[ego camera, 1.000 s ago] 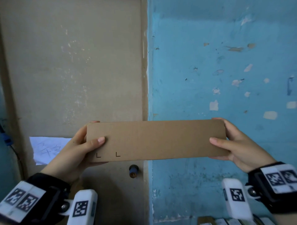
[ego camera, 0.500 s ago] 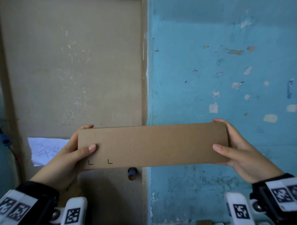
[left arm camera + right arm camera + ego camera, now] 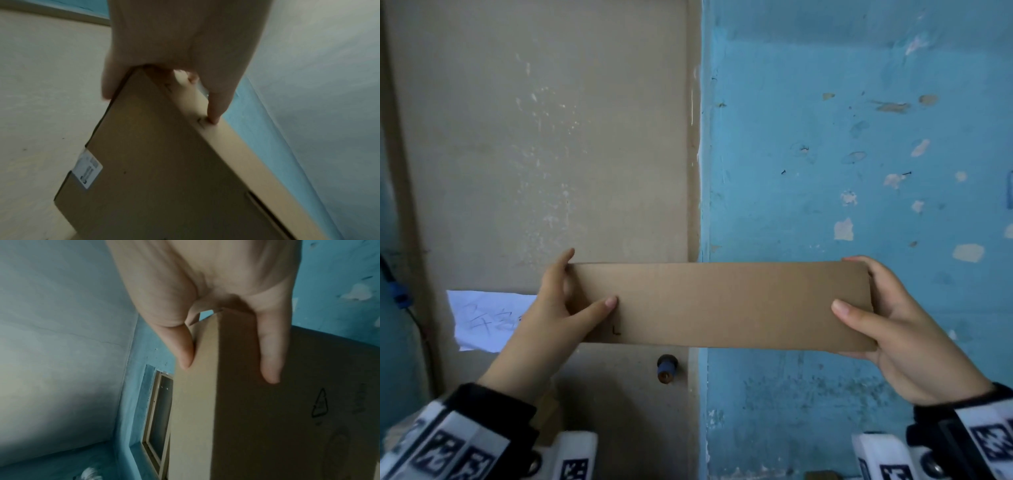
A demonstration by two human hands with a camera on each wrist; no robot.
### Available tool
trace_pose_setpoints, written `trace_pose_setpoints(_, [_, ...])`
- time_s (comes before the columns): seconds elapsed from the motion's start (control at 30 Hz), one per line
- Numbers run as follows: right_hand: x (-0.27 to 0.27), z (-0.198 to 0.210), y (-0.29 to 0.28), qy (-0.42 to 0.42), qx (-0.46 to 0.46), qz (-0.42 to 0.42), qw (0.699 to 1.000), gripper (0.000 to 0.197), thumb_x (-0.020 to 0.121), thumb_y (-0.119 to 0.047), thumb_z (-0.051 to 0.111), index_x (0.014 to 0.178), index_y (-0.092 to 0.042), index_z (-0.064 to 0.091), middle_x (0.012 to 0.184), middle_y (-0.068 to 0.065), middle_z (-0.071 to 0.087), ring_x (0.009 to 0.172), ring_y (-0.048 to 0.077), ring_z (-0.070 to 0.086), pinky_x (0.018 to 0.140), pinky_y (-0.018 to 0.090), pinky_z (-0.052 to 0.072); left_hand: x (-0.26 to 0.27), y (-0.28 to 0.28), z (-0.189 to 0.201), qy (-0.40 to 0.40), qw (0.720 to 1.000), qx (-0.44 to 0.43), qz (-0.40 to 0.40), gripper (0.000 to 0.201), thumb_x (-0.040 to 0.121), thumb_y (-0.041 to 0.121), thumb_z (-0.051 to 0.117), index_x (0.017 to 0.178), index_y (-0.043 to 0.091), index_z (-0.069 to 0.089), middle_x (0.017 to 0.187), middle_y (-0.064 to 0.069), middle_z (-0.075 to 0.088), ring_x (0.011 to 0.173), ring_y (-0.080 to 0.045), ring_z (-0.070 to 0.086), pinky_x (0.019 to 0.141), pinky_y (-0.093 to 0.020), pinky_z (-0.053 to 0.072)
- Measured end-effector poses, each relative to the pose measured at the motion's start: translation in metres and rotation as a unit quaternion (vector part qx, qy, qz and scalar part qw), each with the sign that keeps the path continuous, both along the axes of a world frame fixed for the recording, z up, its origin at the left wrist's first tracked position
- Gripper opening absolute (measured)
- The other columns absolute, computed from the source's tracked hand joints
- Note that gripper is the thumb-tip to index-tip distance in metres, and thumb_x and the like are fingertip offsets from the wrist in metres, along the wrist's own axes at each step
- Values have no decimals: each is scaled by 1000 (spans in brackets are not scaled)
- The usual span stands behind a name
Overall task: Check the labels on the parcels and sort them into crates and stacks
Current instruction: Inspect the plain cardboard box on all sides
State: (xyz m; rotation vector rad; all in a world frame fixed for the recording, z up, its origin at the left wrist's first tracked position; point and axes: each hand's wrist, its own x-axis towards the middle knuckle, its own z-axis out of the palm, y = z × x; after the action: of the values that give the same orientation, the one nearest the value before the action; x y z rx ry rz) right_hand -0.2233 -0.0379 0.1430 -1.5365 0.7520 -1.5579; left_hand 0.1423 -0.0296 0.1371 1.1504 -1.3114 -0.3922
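carrier: left hand (image 3: 558, 318) + right hand (image 3: 904, 335) | load: cardboard parcel (image 3: 722, 305) | surface beneath: unclear

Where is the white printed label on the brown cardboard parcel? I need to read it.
In the left wrist view, the white printed label sits on the brown cardboard parcel's shaded face, at its left edge.

Left hand (image 3: 558, 318) and right hand (image 3: 904, 329) are gripping opposite ends of the flat brown cardboard parcel (image 3: 722, 305), thumbs lying across its near face.

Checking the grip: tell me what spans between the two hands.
In the head view, only the cardboard parcel spans between left hand and right hand.
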Motion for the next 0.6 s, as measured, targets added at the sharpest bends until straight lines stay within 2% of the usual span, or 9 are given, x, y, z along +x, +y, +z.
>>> trace_pose_setpoints(0.07, [2, 2, 0, -8, 14, -7, 1000, 42, 77, -21, 71, 112, -36, 55, 124, -7, 59, 83, 3, 67, 63, 40, 57, -11, 1, 0, -100, 989, -54, 93, 94, 73, 37, 81, 151, 34, 28, 151, -16, 34, 139, -28, 35, 112, -38, 31])
trace_pose_setpoints(0.13, [2, 4, 1, -14, 18, 5, 1000, 60, 59, -36, 83, 113, -33, 57, 123, -7, 60, 86, 5, 68, 67, 46, 58, -27, 11, 3, -237, 947, -139, 166, 96, 73, 54, 76, 151, 27, 28, 157, -21, 22, 145, -35, 23, 113, -47, 27])
trace_pose_setpoints(0.2, [3, 4, 1, -19, 22, 4, 1000, 78, 43, -43, 91, 113, -31, 58, 121, -8, 62, 87, 6, 69, 67, 48, 59, -41, 15, 2, -437, 858, -175, 206, 113, 58, 67, 75, 151, 30, 24, 157, -23, 25, 143, -42, 25, 106, -63, 31])
trace_pose_setpoints(0.23, [5, 5, 3, -19, 22, -3, 1000, 76, 46, -40, 90, 114, -30, 58, 122, -8, 61, 88, 6, 70, 67, 48, 59, -47, 14, -1, -521, 811, -172, 205, 125, 47, 67, 80, 151, 32, 21, 157, -22, 26, 142, -42, 27, 102, -67, 33])
trace_pose_setpoints(0.3, [11, 8, 7, -11, 17, -6, 1000, 49, 70, -22, 76, 115, -30, 57, 123, -10, 61, 86, 4, 69, 65, 44, 59, -63, 10, -2, -601, 762, -158, 182, 140, 34, 64, 88, 152, 32, 21, 156, -22, 29, 141, -42, 31, 100, -70, 35])
trace_pose_setpoints(0.37, [17, 8, 8, 6, 11, -12, 1000, 38, 85, -8, 63, 110, -36, 58, 120, -15, 61, 80, 1, 68, 62, 38, 57, -79, 7, 2, -618, 748, -166, 175, 139, 35, 61, 89, 153, 32, 21, 154, -23, 32, 140, -43, 35, 98, -69, 37])
trace_pose_setpoints(0.47, [24, 6, 7, 19, 3, -20, 1000, 41, 90, -5, 61, 111, -40, 56, 120, -20, 59, 78, -1, 66, 62, 36, 55, -87, 0, 8, -618, 741, -208, 161, 124, 46, 48, 85, 152, 33, 23, 141, -22, 47, 130, -39, 44, 98, -67, 39])
trace_pose_setpoints(0.53, [27, 5, 6, 21, 1, -20, 1000, 44, 90, -8, 61, 120, -39, 52, 125, -21, 58, 86, -1, 66, 64, 35, 57, -88, -7, 10, -610, 744, -223, 155, 109, 55, 44, 79, 150, 33, 27, 131, -20, 52, 119, -36, 49, 97, -63, 41])
trace_pose_setpoints(0.6, [28, 5, 3, 15, -8, -3, 1000, 52, 84, -22, 70, 127, -41, 50, 132, -24, 54, 104, 0, 63, 68, 33, 59, -86, -10, 11, -598, 759, -210, 148, 94, 64, 50, 66, 149, 34, 30, 127, -19, 53, 112, -36, 54, 96, -60, 43])
